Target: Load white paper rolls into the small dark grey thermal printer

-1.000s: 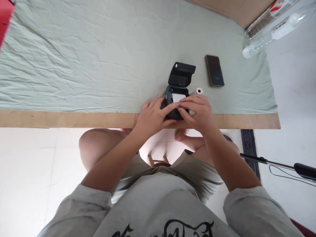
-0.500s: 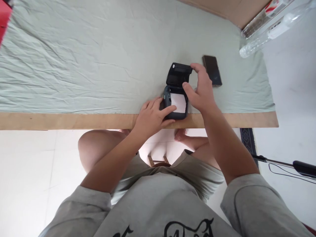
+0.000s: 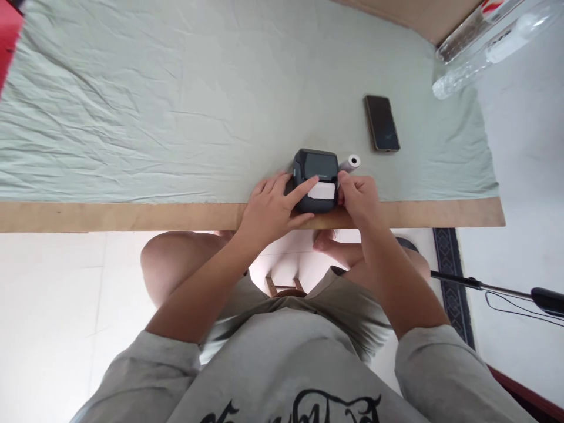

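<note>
A small dark thermal printer (image 3: 315, 166) sits at the front edge of the cloth-covered table, its lid down. White paper (image 3: 321, 191) sticks out of its front slot. My left hand (image 3: 272, 208) holds the printer from the left, one finger laid across its top and the thumb along the front. Against the printer's right side, my right hand (image 3: 360, 197) is closed, with bent fingers touching the casing; its fingertips are partly hidden. A white paper roll (image 3: 353, 161) lies just behind the right hand, only one end showing.
A black smartphone (image 3: 382, 123) lies farther back on the right of the table (image 3: 198, 106). Clear plastic bottles (image 3: 467, 73) and a cardboard box (image 3: 409, 14) are at the far right corner. Something red (image 3: 9, 35) shows at the far left.
The printer's lid has swung from raised to down, covering the inside. My right hand has come off the lid and down to the printer's right side. The left hand stays put.
</note>
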Action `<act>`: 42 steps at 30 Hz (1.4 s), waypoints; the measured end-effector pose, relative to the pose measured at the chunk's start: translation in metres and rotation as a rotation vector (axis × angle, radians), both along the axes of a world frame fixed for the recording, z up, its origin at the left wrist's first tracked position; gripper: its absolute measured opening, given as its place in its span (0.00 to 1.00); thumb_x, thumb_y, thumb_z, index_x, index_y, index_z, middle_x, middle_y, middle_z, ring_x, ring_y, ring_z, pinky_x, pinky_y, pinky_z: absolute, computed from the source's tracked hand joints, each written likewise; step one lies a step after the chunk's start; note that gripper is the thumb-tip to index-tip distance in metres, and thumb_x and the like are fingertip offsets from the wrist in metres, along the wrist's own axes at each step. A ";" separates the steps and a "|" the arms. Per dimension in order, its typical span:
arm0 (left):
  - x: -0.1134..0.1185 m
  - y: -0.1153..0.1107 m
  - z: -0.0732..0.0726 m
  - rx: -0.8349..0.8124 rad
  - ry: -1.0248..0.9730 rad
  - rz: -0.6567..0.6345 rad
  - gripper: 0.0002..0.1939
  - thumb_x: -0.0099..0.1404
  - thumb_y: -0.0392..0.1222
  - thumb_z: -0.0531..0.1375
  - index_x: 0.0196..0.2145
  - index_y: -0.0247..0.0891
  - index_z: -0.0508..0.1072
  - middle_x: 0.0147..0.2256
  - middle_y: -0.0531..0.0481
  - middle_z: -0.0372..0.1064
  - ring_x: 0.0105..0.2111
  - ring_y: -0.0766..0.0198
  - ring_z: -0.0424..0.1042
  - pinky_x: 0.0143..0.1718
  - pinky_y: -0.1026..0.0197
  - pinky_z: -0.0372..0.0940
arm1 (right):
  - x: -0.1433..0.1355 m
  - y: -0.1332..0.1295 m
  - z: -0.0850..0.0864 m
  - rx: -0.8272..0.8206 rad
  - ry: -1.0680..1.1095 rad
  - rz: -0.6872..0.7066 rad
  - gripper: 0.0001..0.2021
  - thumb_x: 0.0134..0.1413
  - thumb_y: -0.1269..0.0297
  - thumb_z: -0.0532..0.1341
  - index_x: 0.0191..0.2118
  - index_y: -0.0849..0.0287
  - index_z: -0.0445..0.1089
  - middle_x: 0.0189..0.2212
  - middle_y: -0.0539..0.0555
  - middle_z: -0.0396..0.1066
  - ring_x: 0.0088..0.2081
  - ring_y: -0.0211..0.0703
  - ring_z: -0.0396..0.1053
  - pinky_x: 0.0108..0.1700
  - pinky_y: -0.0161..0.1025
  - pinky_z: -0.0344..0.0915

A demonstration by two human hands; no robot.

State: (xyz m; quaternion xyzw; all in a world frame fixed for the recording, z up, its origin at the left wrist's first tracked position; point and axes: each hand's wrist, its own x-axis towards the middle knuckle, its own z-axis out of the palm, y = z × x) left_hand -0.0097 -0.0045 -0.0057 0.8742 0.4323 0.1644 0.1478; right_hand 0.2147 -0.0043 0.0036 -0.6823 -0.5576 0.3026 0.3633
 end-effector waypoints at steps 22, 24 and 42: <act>0.003 0.002 0.002 -0.102 -0.022 0.068 0.42 0.67 0.59 0.64 0.72 0.47 0.58 0.65 0.39 0.65 0.64 0.42 0.66 0.64 0.43 0.60 | 0.004 0.017 0.007 -0.244 0.020 0.068 0.30 0.60 0.46 0.63 0.12 0.56 0.60 0.10 0.47 0.58 0.17 0.33 0.54 0.24 0.38 0.48; 0.004 0.002 0.001 -0.110 -0.019 0.078 0.49 0.66 0.61 0.64 0.75 0.38 0.51 0.67 0.35 0.62 0.64 0.40 0.65 0.64 0.43 0.59 | 0.004 0.013 0.002 -0.198 0.000 0.076 0.31 0.59 0.40 0.60 0.13 0.56 0.59 0.12 0.47 0.56 0.18 0.33 0.53 0.24 0.38 0.47; 0.005 0.009 0.005 -0.186 0.014 0.108 0.52 0.61 0.59 0.70 0.72 0.28 0.56 0.67 0.31 0.62 0.65 0.39 0.65 0.66 0.45 0.58 | -0.004 -0.007 -0.009 0.025 -0.214 0.034 0.29 0.66 0.36 0.47 0.23 0.53 0.47 0.21 0.49 0.52 0.27 0.41 0.52 0.33 0.43 0.45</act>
